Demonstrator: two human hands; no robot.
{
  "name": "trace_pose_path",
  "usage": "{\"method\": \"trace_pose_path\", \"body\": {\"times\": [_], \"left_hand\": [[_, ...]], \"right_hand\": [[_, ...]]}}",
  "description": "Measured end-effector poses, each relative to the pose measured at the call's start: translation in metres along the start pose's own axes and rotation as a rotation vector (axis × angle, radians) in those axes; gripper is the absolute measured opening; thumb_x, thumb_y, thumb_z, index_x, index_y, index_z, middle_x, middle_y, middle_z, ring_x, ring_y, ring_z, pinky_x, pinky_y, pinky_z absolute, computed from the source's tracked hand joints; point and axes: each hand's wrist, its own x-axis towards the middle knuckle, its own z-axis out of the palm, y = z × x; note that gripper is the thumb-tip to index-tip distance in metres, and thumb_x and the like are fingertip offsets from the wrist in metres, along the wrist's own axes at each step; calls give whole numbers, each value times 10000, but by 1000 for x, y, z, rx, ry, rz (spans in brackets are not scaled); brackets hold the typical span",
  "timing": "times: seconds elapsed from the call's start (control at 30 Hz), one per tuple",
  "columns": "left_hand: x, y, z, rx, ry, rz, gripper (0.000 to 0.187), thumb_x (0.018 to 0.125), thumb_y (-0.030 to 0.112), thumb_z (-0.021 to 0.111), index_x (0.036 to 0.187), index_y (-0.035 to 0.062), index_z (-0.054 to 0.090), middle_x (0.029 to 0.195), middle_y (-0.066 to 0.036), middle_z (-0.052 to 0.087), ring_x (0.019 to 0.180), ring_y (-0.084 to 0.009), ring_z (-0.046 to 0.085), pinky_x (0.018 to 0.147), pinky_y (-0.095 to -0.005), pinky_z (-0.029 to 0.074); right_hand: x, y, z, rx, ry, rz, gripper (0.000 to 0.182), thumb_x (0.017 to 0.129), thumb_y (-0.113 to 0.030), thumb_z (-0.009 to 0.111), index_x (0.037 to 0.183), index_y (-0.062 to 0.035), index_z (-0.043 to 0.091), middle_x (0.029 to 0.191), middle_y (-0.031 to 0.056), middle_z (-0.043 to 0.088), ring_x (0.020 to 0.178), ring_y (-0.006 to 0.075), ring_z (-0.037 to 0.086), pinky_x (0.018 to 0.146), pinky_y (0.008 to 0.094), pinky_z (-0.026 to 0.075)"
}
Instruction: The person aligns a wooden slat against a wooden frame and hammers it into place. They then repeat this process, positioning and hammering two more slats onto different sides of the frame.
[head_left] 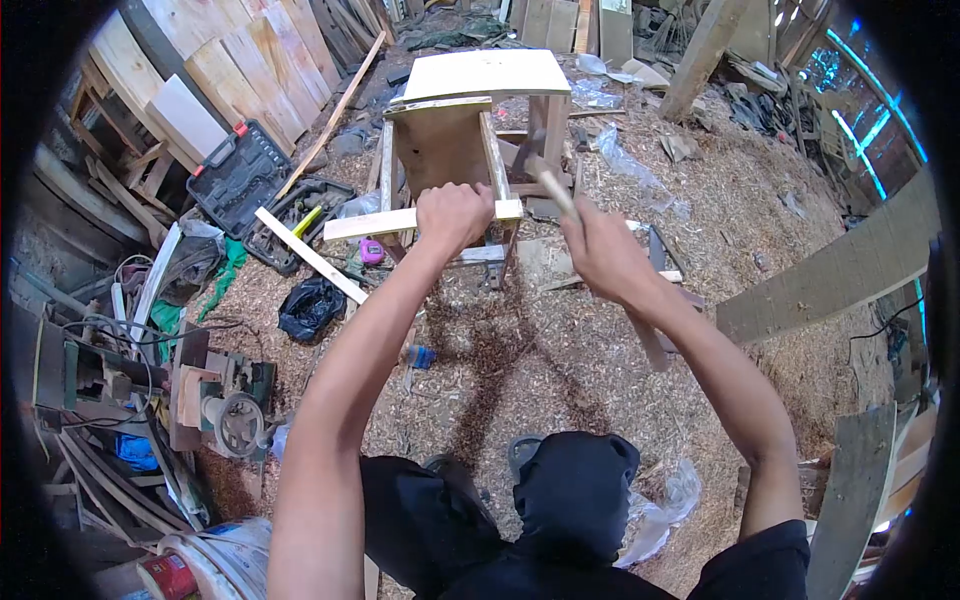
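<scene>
My left hand [455, 215] is closed over a pale wooden strip [375, 224], pressing it across the near end of a small wooden frame [493, 150] with a brown panel [440, 145] inside. The strip sticks out beyond the frame on the left. In my right hand [605, 250] is a hammer [555, 188], gripped by its light wooden handle. Its dark head is blurred and raised just right of the frame. Whether a nail stands under my left fingers cannot be seen. Behind the frame is a low piece with a white top [487, 72].
Wood shavings [600, 400] cover the ground. Left lie an open tool case [240, 175], a pink tape measure [371, 251], a black plastic bag [312, 308] and a machine with a handwheel [240, 422]. Boards [250, 70] lean at the back left; a curved plank [830, 270] juts in from the right.
</scene>
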Motion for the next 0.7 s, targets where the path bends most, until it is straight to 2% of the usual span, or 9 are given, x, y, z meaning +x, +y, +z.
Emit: {"method": "trace_pose_path", "body": {"times": [0.07,0.13,0.2,0.3,0.4,0.53,0.57,0.6,0.7], "left_hand": [[3,1,3,-18,53,5,531,931,307,363,621,-10,657,680,-252,647,629,-436,645,647,-506,539],[5,1,0,5,33,24,527,932,307,360,637,-8,663,686,-251,649,641,-434,649,656,-506,539],[5,0,0,-24,-20,-17,517,933,302,362,654,-10,665,683,-247,651,650,-431,652,662,-502,542],[4,0,-1,15,-12,2,515,934,300,361,663,-15,665,692,-244,654,653,-433,651,668,-499,542],[6,3,0,-4,-9,-17,516,935,298,359,664,-18,665,703,-247,656,649,-431,651,669,-501,542],[3,0,-2,-7,-38,-3,508,938,291,361,672,-15,668,712,-250,658,645,-426,654,668,-505,542],[3,-3,5,8,-8,18,508,938,288,362,665,-13,667,706,-252,656,639,-425,653,665,-506,541],[6,-4,9,21,30,41,508,938,285,363,658,-11,667,700,-254,654,633,-425,652,662,-507,540],[4,3,2,6,3,7,513,935,282,365,634,-9,661,689,-254,651,626,-428,648,655,-505,538]], "right_hand": [[4,18,11,-176,-146,-116,286,944,-182,462,930,95,529,769,350,593,737,515,590,697,548,474],[5,7,3,-206,-152,-165,282,947,-179,456,942,93,528,770,343,599,736,508,595,693,543,477],[2,-7,-3,58,-42,-29,297,945,-186,464,943,106,523,768,353,596,748,520,593,712,552,473],[2,-5,2,20,-100,47,300,944,-190,469,948,106,524,769,352,596,762,521,592,717,551,473],[0,10,13,-236,-143,-163,283,960,-182,450,969,93,517,762,345,598,735,512,597,677,537,484],[1,-16,-7,77,-3,34,310,954,-190,462,971,115,517,767,345,600,740,523,594,697,568,465],[1,-6,0,40,34,9,301,970,-239,462,997,52,536,772,272,608,731,451,607,704,527,451],[1,3,7,39,36,9,301,970,-239,462,997,52,536,772,272,608,731,451,607,704,527,451],[-1,13,14,-165,-161,-139,282,962,-184,468,972,94,519,794,339,606,760,501,607,669,542,473]]}}
